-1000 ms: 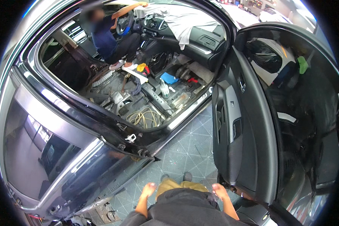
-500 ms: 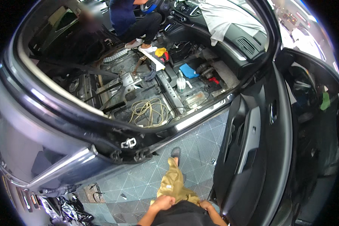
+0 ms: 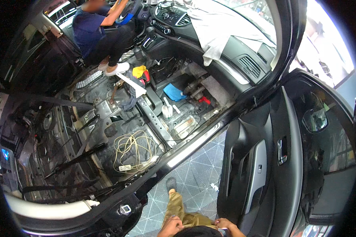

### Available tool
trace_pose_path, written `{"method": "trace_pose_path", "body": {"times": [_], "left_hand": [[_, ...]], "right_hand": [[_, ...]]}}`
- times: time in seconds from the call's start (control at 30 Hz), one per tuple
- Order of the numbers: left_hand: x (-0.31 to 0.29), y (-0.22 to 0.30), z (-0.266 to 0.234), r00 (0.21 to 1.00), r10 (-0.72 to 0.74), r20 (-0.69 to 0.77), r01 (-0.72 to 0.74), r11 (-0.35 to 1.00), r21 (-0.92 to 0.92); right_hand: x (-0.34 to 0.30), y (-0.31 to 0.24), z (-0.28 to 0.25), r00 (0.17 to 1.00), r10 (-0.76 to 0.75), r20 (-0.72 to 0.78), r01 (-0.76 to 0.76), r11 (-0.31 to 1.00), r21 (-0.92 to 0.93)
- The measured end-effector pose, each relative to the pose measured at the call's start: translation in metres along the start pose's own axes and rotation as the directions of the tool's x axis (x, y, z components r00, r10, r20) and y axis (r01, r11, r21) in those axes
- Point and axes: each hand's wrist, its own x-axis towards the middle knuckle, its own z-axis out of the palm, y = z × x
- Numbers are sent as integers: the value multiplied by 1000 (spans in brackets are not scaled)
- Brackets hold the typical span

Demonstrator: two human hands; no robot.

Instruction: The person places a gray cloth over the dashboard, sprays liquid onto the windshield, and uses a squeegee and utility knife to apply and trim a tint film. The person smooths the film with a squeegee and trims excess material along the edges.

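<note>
My left hand (image 3: 173, 226) is curled closed at the waist of my tan trousers (image 3: 175, 207). Whether anything is inside its fingers is hidden. At the other side of my waist, my right hand (image 3: 224, 223) has its fingers bent together by the edge of my dark top (image 3: 195, 232); what they hold, if anything, cannot be made out. Both hands stay outside the car, near the open door (image 3: 261, 170). Beyond the sill lies the stripped car floor, with a coiled pale cable (image 3: 135, 148) and a white bottle (image 3: 167, 111) on it.
A person (image 3: 93, 33) crouches inside by the steering wheel (image 3: 128, 14). A blue cloth (image 3: 174, 92), a yellow cloth (image 3: 139, 71) and a red tool (image 3: 204, 100) lie on the floor. White sheeting (image 3: 209, 29) covers part of the dashboard. The door sill (image 3: 195, 148) crosses before me.
My view has shifted closer to the door opening and shows more of the rear floor. The crouching person appears further left, arms raised to the wheel. My hands remain at my waist.
</note>
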Motion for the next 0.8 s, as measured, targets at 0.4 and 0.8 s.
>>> {"method": "trace_pose_path", "body": {"times": [0.4,0.8], "left_hand": [[38,-13,-19,988,-34,-151,6,982,-186],[148,-55,1,974,-222,39,215,863,-457]], "right_hand": [[2,-44,-81,986,-165,-31,166,984,57],[-44,-157,-334,225,-194,-955,602,798,-20]]}}
